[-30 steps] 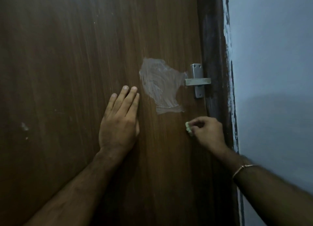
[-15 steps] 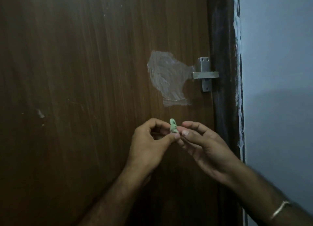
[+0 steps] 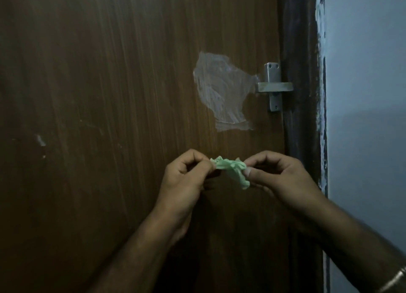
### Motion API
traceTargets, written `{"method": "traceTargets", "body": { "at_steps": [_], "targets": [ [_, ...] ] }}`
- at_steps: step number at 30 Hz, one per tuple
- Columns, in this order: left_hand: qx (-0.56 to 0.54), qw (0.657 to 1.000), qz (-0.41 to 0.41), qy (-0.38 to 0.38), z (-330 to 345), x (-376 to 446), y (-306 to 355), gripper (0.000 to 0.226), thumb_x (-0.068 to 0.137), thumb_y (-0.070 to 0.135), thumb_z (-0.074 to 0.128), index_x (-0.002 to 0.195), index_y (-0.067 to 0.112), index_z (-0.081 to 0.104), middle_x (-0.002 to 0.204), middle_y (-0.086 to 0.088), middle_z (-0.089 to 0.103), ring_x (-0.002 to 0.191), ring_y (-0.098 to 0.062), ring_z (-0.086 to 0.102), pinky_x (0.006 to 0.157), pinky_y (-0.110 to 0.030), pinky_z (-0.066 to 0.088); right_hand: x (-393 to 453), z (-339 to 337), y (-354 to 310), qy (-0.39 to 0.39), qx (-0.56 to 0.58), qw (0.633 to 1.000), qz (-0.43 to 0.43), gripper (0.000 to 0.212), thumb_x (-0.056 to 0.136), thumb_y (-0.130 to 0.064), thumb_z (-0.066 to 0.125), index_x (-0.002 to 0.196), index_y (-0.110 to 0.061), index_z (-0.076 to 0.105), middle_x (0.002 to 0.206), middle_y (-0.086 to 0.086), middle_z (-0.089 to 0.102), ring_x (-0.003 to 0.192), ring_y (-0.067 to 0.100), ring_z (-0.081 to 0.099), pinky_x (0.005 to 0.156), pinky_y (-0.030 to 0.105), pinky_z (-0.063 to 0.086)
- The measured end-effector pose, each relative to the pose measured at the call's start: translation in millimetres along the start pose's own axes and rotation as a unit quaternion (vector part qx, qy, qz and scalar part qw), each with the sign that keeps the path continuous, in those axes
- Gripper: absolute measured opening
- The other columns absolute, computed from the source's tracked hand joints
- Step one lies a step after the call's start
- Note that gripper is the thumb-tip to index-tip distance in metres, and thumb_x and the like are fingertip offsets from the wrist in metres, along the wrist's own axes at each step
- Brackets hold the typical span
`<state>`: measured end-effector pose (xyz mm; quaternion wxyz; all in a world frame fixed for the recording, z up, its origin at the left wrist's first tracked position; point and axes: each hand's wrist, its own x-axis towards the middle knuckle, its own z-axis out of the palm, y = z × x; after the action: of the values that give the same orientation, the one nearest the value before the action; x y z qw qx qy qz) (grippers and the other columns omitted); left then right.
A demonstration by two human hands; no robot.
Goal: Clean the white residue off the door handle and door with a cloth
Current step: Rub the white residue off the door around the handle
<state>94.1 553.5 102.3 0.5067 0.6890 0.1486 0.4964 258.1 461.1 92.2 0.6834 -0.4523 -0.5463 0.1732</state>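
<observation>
- Below the smear, at 6 o'clock: left hand (image 3: 186,178) and right hand (image 3: 279,176) each pinch an end of the green cloth (image 3: 230,169) — likely spreading it for a wider wiping face.
- White residue (image 3: 222,90) untouched on door (image 3: 109,95), reaching the door handle (image 3: 274,87) at its 3 o'clock.
- Cloth held off the door — wiping not yet begun.

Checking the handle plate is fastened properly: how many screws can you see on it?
3: two side by side at the top of the handle plate, one at its bottom end. The lever may hide others.
</observation>
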Motion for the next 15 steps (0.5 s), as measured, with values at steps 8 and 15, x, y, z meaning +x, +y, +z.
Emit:
{"method": "traceTargets", "body": {
  "at_steps": [8,15],
  "targets": [
    [-0.122,0.988,0.008,0.09,-1,7,-8,0.023,0.093,0.004,0.054,0.072,0.013,0.056,0.075,-0.006,0.068,0.071,-0.019,0.07,0.059,-0.028,0.055,0,-6,17,-0.031,0.29,0.941,0.171,0.011,0.08,-0.002,0.06,0.09,-0.007,0.063,0.114,0.019,0.07,0.103,0.031,0.07,0.08,0.041,0.06],
    [-0.007,0.997,0.048,0.067,-2,3,-13,0.021,0.091,0.006,0.058,0.074,0.018,0.061,0.078,-0.009,0.061,0.071,-0.024,0.059,0.064,-0.035,0.052,-12,1,10,-0.077,0.384,0.895,0.215,0.04,0.085,-0.033,0.066,0.116,-0.01,0.058,0.122,0.023,0.065,0.11,0.04,0.065,0.082,0.053,0.055]
  ]
}}
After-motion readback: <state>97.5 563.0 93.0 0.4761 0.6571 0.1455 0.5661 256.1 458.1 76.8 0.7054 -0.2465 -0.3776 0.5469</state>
